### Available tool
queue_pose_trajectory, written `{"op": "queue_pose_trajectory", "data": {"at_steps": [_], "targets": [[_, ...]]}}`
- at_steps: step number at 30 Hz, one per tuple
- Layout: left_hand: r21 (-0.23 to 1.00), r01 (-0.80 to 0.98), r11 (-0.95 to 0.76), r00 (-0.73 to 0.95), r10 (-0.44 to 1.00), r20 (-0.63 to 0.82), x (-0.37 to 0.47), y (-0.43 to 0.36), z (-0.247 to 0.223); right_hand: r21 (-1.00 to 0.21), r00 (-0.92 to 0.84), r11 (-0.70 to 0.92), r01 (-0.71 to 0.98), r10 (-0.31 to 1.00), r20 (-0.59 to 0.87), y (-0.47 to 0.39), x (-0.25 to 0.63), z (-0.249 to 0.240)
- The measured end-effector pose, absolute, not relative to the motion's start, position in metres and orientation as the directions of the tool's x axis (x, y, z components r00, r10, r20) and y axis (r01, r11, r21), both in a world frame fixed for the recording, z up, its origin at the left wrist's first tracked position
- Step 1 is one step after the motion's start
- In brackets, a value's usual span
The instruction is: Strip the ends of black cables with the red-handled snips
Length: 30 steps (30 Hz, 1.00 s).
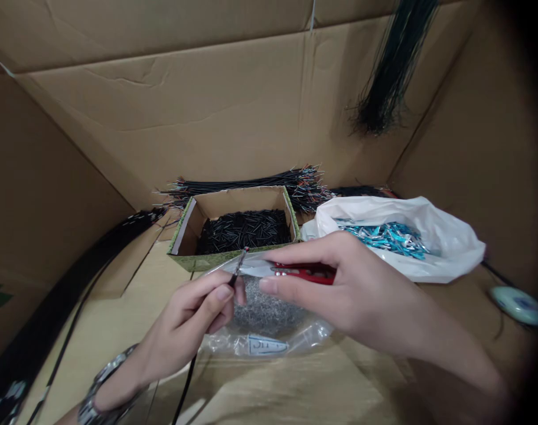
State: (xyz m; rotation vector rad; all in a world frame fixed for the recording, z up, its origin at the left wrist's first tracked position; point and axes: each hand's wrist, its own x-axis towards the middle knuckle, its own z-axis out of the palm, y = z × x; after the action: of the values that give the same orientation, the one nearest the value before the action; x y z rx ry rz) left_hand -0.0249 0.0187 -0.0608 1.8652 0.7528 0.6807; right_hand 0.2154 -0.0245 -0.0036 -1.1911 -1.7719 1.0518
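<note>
My left hand [209,310] pinches a black cable [234,280] between thumb and fingers; thin wires stick up from its stripped end, and its tail runs down toward the bottom edge. My right hand [335,283] is closed around red-handled snips [306,272]. Their silver blades lie right at the cable's wire end; whether they touch it I cannot tell. Beneath both hands sits a clear plastic bag [273,342] with a mass of small silvery pieces [269,310] in it.
Behind my hands is a green-edged box [233,260] of short black pieces. A white bag [450,248] of blue strips stands at right. Cable bundles lie behind [246,184] and at left [87,265]; dark wires [388,82] hang above. Cardboard walls enclose the space.
</note>
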Motion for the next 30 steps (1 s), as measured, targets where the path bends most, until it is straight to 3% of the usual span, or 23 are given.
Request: {"op": "queue_pose_trajectory", "data": {"at_steps": [6,13,18,23,30], "targets": [[0.955,0.190,-0.227,0.708,0.706,0.027,-0.027,0.019,-0.055,-0.956,-0.363,0.133,0.261,0.931,0.031,-0.022,0.222,-0.004],[0.992,0.091,0.089,0.791,0.599,-0.126,-0.028,0.019,-0.047,-0.983,-0.501,0.106,0.147,0.865,0.019,-0.009,0.224,-0.008],[0.991,0.116,0.073,0.803,0.580,-0.137,-0.029,0.018,-0.047,-0.944,-0.417,0.191,0.268,0.906,0.065,-0.014,0.210,-0.014],[0.987,-0.042,0.155,0.787,0.614,-0.063,-0.028,0.019,-0.050,-0.888,-0.270,0.288,0.360,0.943,0.196,-0.005,0.211,-0.019],[0.989,-0.050,0.137,0.779,0.625,-0.047,-0.022,0.019,-0.056,-0.962,-0.188,0.266,0.065,0.950,0.250,-0.006,0.200,-0.022]]}}
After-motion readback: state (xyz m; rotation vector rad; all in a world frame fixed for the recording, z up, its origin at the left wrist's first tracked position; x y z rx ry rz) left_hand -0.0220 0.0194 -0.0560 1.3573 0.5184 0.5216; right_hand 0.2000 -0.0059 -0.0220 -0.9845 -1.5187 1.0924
